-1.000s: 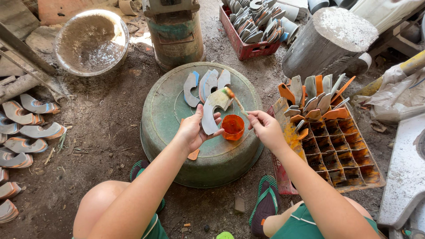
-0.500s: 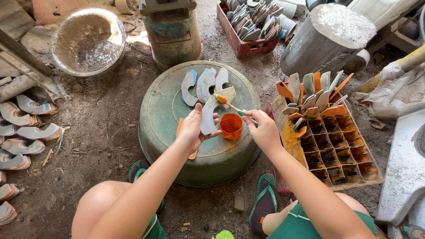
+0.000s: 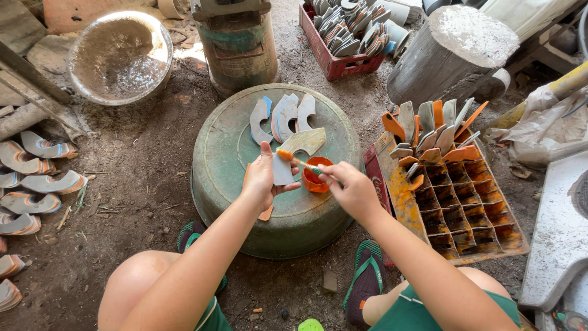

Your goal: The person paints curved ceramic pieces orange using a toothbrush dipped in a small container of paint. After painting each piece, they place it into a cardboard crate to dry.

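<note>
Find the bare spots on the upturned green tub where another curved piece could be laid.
On the upturned green tub, its left side is free beside the left hand. The near rim is free too. The far side is crowded with curved pieces.

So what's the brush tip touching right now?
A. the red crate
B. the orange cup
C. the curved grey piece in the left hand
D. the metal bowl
C: the right hand holds the brush with its orange tip on the curved grey piece gripped by the left hand; the orange cup sits just beside it on the green tub.
</note>
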